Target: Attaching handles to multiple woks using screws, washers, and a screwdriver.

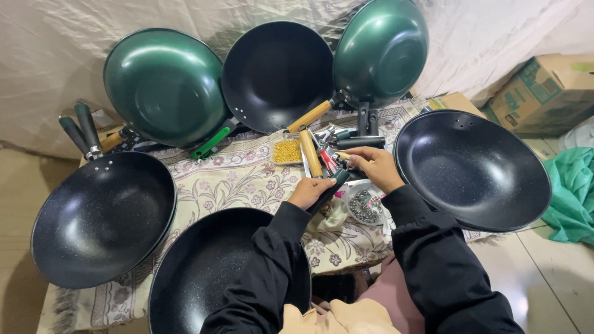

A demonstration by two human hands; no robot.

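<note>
My left hand (307, 190) grips a dark green pan handle (335, 180) over the patterned cloth (223, 179). My right hand (375, 167) pinches the top end of the same handle with its fingertips. Just beyond the hands lie a wooden handle (310, 152), a red-handled tool (327, 159) and more dark handles (360, 141). A small dish of metal screws (364, 206) sits under my right wrist. A clear box of yellow bits (287, 151) lies beside the wooden handle.
Black pans lie at the left (102, 218), the near middle (204, 272) and the right (473, 168). Two green woks (164, 86) (380, 49) and one black pan (276, 74) lean against the back sheet. Cardboard boxes (544, 93) and green fabric (572, 192) sit at right.
</note>
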